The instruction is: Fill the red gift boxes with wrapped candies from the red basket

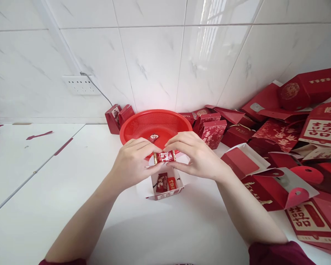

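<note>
Between my two hands is a red wrapped candy (164,156) with gold ends and white lettering. The fingers and thumb of my left hand (134,158) pinch its left end, while my right hand (193,154) grips the right end. Just below them an open small box (169,194) stands on the table, white inside, with a dark red candy (162,183) and a brighter red candy (171,183) in it. Behind my hands sits a red plastic basket (135,121) with perforated sides. One small wrapped candy (153,137) is visible inside it; my hands hide its near rim.
Many red and white gift boxes (281,184) are heaped along the right, some open. Two narrow red boxes (113,119) stand left of the basket against the tiled wall. Red paper strips (39,135) lie on the left. A cable (98,88) runs from the wall socket (81,85).
</note>
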`<state>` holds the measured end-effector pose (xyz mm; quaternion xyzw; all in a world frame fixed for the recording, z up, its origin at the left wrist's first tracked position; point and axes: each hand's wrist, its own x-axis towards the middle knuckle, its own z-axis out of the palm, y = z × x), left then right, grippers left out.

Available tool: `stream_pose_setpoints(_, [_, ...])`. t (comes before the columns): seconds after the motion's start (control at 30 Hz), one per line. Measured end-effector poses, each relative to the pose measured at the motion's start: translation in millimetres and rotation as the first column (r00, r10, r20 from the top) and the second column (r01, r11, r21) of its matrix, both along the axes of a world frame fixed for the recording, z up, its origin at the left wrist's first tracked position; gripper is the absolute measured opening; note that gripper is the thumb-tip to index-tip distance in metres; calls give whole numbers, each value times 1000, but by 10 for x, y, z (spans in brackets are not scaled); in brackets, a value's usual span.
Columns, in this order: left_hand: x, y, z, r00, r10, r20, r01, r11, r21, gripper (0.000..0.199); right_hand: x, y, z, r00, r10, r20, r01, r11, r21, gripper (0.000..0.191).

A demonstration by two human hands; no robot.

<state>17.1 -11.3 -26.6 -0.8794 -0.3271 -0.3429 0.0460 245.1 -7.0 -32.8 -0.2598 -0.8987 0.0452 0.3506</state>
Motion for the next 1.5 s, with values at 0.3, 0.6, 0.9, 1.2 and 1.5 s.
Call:
stream_pose_setpoints(0.3, [8,-12,5,994,48,-100,-55,996,-68,16,-29,14,-37,995,-97,15,96,992,78,11])
stream_pose_setpoints(0.6, [6,-40,7,974,113,-197,-101,992,70,13,-45,2,-50,994,-96,46,93,993,70,13])
stream_pose_setpoints(0.9, [0,-73,18,965,111,-236,-85,990,115,7,-74,14,-96,993,-66,100,57,994,90,20])
stream_pose_setpoints(1.2, [37,-103,28,952,105,-288,-89,994,68,11,-115,5,-107,985,-68,158,44,988,148,13])
stream_pose_setpoints(1.5, [45,-104,36,952,80,-295,-61,995,73,18,-150,2,-106,984,-35,175,11,990,140,6])
